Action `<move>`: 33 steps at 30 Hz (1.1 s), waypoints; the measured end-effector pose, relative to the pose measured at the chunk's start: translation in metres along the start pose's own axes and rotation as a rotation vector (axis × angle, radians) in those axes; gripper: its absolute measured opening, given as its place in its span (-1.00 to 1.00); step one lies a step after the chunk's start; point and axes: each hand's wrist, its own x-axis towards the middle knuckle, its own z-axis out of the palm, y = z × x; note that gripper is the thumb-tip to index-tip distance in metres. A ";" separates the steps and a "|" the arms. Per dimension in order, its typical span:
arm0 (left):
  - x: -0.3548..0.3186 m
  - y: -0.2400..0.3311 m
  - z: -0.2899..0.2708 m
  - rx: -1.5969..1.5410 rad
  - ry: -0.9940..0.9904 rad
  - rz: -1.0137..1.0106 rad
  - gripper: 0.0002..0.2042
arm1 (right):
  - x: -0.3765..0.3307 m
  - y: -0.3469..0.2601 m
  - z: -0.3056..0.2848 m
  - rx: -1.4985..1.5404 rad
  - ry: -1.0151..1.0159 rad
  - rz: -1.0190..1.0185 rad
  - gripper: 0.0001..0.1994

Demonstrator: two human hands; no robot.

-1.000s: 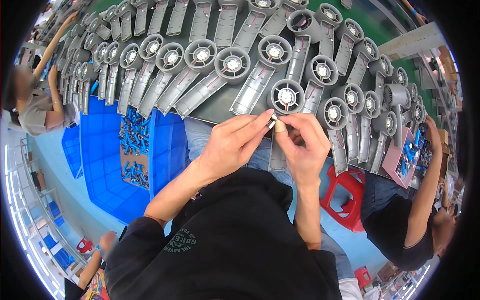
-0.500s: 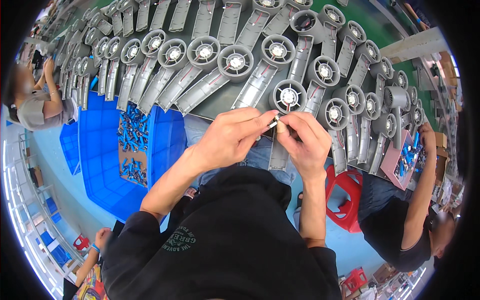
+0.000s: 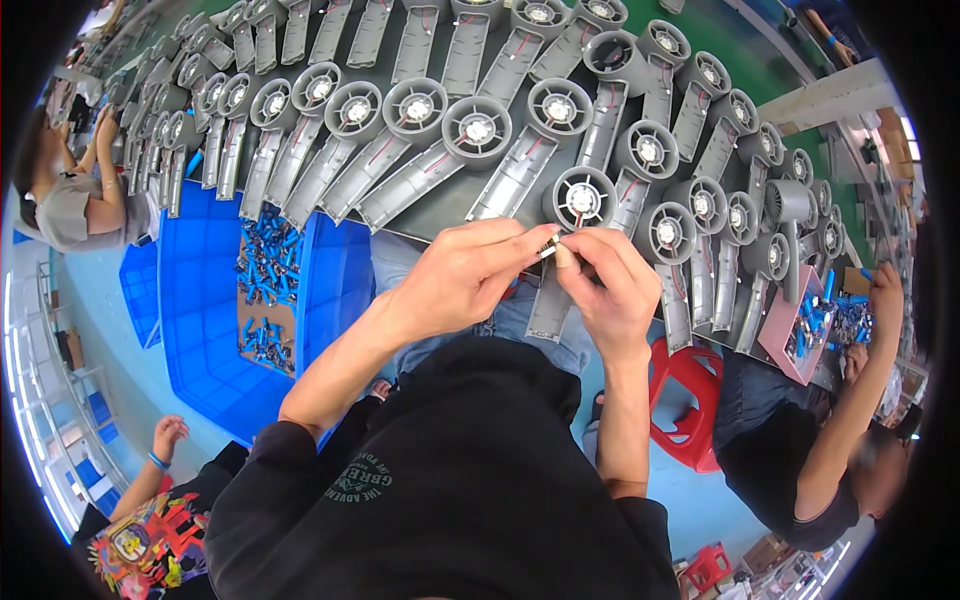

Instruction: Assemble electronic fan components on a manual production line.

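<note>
My left hand [image 3: 465,275] and my right hand [image 3: 610,283] meet at the near edge of the bench, thumbs and forefingers closed. Between their fingertips is a small part with a white connector-like end and a dark, gold-edged piece [image 3: 548,246]; its exact kind is too small to tell. Just beyond the fingers lies a grey handheld-fan housing [image 3: 581,198] with a round spoked ring and a pale centre. Its open handle shell [image 3: 549,308] sticks out toward me beneath my hands, partly hidden by them.
Rows of similar grey fan housings [image 3: 477,131] cover the bench. At left, a blue bin [image 3: 335,290] stands beside many blue-and-dark parts [image 3: 268,265]. A pink box [image 3: 783,345] of blue parts is at right, near a co-worker's hand [image 3: 884,290]. A red stool [image 3: 685,405] stands below.
My hands keep their pinch on the small part, with almost no movement. The right co-worker's hand has shifted outward from the pink box. At lower left, another person has come further into view.
</note>
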 end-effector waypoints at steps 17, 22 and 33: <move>0.017 0.026 -0.005 -0.069 0.175 -0.024 -0.75 | -0.037 -0.080 -0.036 0.356 -0.086 1.120 -0.85; 0.085 0.035 -0.019 -0.732 0.299 -0.283 -0.80 | 0.039 -0.072 -0.066 0.202 0.018 0.797 -0.86; 0.362 -0.212 -0.087 -0.298 0.220 -0.524 -0.73 | 0.314 0.178 0.042 0.031 -0.212 0.531 -0.65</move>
